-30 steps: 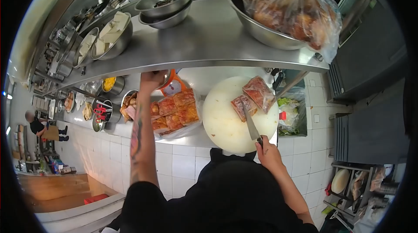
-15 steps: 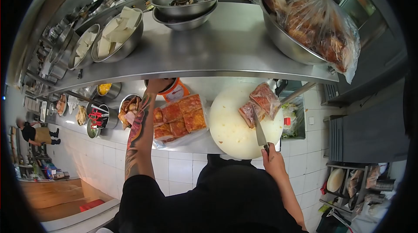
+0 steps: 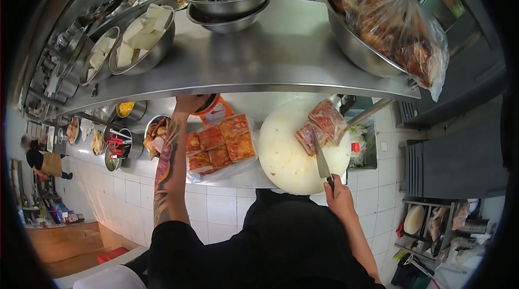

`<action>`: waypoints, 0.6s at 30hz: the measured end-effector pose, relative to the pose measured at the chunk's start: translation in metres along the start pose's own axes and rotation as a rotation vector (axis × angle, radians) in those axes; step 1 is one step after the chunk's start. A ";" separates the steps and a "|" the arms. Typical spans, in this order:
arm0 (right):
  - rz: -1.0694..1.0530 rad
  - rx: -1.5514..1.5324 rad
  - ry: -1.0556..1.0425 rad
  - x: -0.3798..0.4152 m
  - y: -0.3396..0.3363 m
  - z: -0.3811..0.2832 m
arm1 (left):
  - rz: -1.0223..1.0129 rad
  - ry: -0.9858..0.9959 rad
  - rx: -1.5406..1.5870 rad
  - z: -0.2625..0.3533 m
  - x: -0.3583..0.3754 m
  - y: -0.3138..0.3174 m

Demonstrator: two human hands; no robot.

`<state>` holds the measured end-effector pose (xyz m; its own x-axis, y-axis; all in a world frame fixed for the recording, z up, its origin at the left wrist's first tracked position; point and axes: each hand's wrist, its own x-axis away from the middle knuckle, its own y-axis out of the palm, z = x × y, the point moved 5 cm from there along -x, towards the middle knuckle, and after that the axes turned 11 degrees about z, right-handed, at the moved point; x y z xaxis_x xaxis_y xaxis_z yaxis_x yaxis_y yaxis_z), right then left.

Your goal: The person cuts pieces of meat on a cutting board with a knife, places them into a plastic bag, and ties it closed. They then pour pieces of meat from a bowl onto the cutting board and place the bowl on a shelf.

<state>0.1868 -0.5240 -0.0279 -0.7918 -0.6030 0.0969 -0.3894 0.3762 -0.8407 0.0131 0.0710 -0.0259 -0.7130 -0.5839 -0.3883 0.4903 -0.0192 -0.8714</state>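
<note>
Little is changed, cutting seemingly paused, the black-handled steel knife gripped by the right hand, left hand fingers indiscernible.

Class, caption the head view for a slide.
Right hand holds knife at meat on round board; left hand near an orange scale.

The shelf blocks the way above the left hand; there's room between the orange scale and round board.
</note>
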 end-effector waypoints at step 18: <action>-0.139 -0.012 -0.217 -0.044 -0.019 0.000 | -0.278 -0.031 0.325 0.312 0.096 0.024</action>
<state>0.2287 -0.5046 -0.0166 -0.6113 -0.7859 0.0935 -0.4938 0.2864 -0.8210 0.1129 -0.2389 0.0099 -0.8274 -0.5442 -0.1386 0.4174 -0.4308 -0.8001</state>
